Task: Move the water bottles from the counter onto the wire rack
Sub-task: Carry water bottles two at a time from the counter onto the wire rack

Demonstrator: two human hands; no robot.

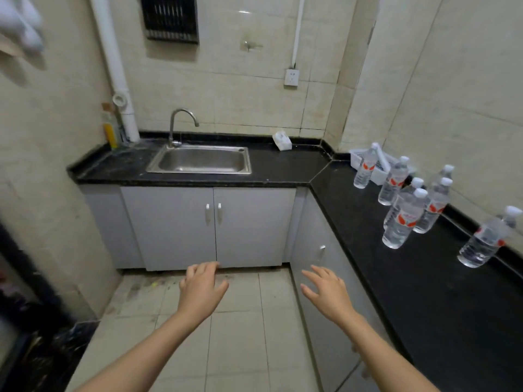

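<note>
Your left hand (pixel 202 290) and right hand (pixel 325 292) hovered over the floor before the cupboards, fingers loosely spread, holding nothing. The water bottles (pixel 404 219) stood upright on the right arm of the counter (pixel 410 292), grouped toward its wall edge, well apart from the sink (pixel 201 161). No wire rack was in view. You looked to be at the reaching step; the next move called for turning right and gripping a bottle round its body

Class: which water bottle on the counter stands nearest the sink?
The leftmost bottle, in front of the white basket; the others stand farther along the counter.
</note>
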